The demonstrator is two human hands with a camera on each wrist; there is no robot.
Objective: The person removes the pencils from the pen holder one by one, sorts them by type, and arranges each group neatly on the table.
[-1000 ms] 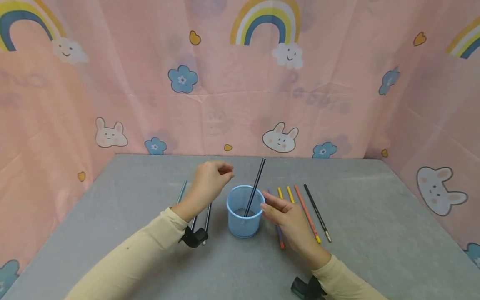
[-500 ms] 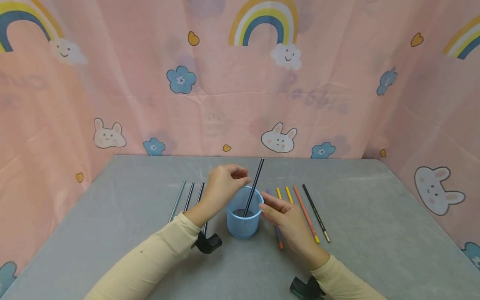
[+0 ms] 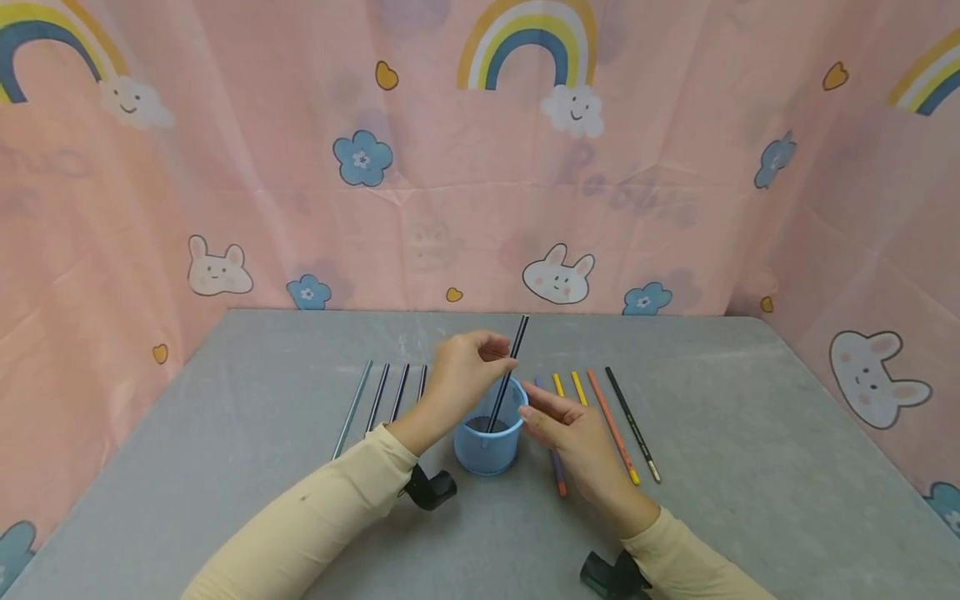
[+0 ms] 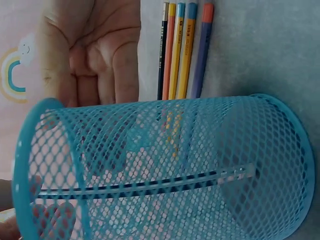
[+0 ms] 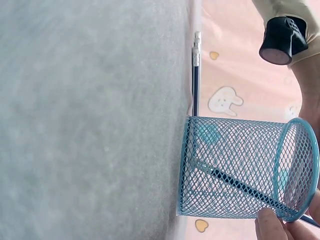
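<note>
A light-blue mesh pencil cup (image 3: 486,457) stands upright on the grey table. One dark striped pencil (image 3: 498,404) leans inside it, eraser end down, as the left wrist view (image 4: 150,188) shows through the mesh. Over the rim, the left hand (image 3: 463,367) pinches this pencil near its upper part between thumb and fingers. At the cup's right side the right hand (image 3: 588,450) holds the rim; its fingertips (image 5: 270,225) lie against the mesh near the top in the right wrist view.
Left of the cup lie a teal pencil (image 3: 351,410) and several dark striped pencils (image 3: 378,396), partly behind the left arm. On the right lie a purple pencil (image 3: 559,477), yellow ones (image 3: 579,387), a coral one (image 3: 613,429) and a black one (image 3: 633,427). A pink curtain (image 3: 675,167) hangs behind.
My left hand has moved right, from beside the cup to the pencil above its rim, uncovering pencils on the left. The right hand stays at the cup.
</note>
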